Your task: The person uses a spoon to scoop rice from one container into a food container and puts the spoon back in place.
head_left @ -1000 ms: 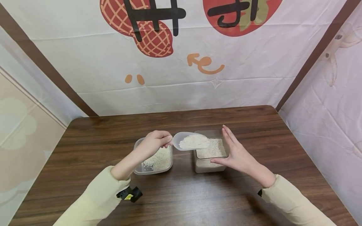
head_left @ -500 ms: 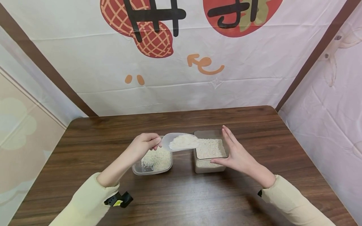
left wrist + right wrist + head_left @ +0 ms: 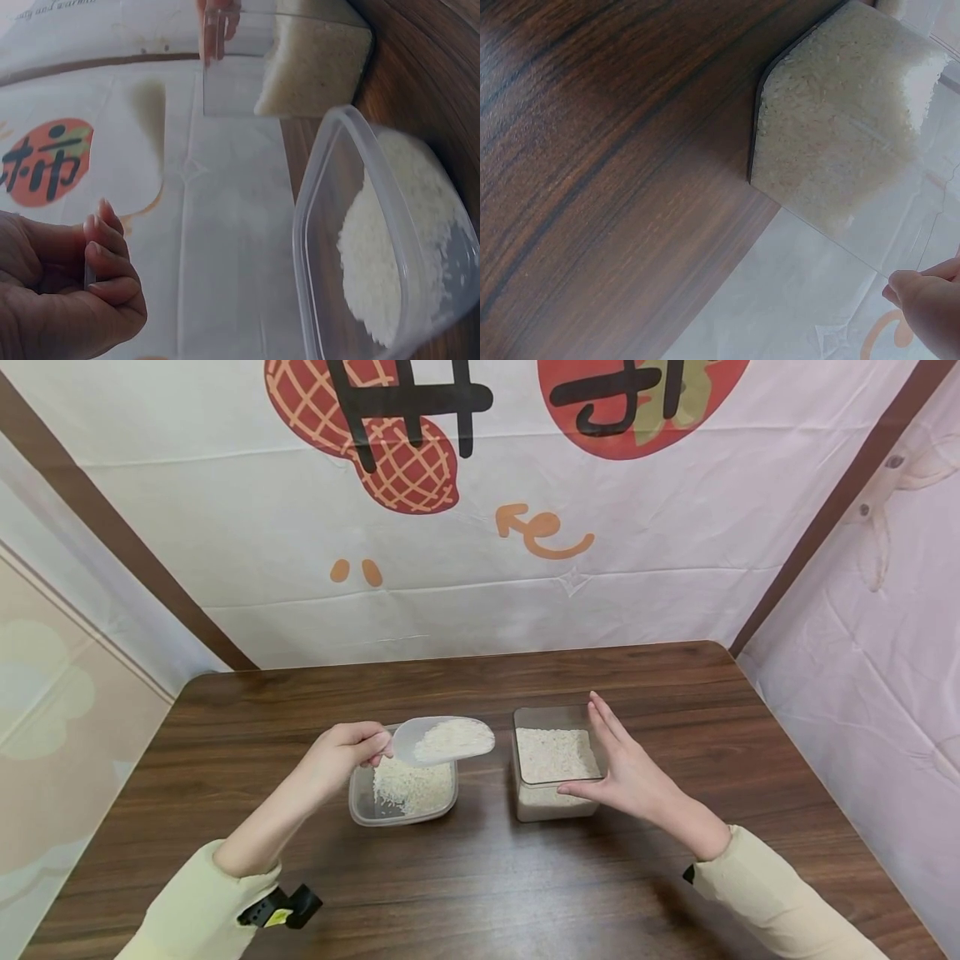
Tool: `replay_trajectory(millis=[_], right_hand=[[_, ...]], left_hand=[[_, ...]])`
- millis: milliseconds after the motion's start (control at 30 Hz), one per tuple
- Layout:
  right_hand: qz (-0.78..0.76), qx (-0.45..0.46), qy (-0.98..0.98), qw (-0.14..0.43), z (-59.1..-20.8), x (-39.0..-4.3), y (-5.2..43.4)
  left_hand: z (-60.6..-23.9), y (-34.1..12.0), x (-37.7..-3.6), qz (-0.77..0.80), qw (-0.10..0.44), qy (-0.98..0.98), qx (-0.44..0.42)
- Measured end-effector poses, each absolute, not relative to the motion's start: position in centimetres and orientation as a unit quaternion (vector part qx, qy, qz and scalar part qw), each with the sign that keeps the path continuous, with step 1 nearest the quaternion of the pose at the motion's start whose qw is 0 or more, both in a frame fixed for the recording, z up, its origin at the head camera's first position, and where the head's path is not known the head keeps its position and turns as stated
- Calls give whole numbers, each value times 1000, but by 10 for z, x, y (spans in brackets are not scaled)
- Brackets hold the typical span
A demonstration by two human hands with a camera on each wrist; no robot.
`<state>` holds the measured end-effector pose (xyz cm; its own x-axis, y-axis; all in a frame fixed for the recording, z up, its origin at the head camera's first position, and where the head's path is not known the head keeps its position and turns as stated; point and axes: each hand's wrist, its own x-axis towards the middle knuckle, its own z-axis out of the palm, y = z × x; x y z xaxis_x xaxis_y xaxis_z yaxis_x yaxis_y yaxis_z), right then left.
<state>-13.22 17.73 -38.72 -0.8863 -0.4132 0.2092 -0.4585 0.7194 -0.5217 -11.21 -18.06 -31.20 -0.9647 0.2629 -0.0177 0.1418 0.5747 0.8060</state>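
My left hand (image 3: 351, 753) pinches the handle of a clear plastic scoop (image 3: 444, 740) heaped with white rice. The scoop hangs level over a low rounded tub (image 3: 403, 793) partly filled with rice. To its right stands a taller square clear container (image 3: 555, 764), rice nearly to its rim. My right hand (image 3: 626, 768) rests against that container's right side with straight fingers, thumb at its front corner. In the left wrist view my curled left hand (image 3: 71, 300) sits beside the tub (image 3: 379, 247). The right wrist view shows the square container (image 3: 840, 127) and one fingertip (image 3: 928, 309).
Both containers stand mid-way across a dark wooden table (image 3: 487, 893). A printed cloth backdrop (image 3: 480, 527) hangs behind the far edge, and cloth walls close in the left and right sides.
My left hand has carried the rice-filled scoop leftward, from over the square container to over the low tub. The right hand has stayed put.
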Motion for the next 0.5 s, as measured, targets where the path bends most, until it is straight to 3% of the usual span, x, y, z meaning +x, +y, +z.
replay_trajectory(millis=[500], right_hand=[[287,231,-929,38,-386,-132,177]], left_hand=[[-318,-210,-106,461,63,881,91]])
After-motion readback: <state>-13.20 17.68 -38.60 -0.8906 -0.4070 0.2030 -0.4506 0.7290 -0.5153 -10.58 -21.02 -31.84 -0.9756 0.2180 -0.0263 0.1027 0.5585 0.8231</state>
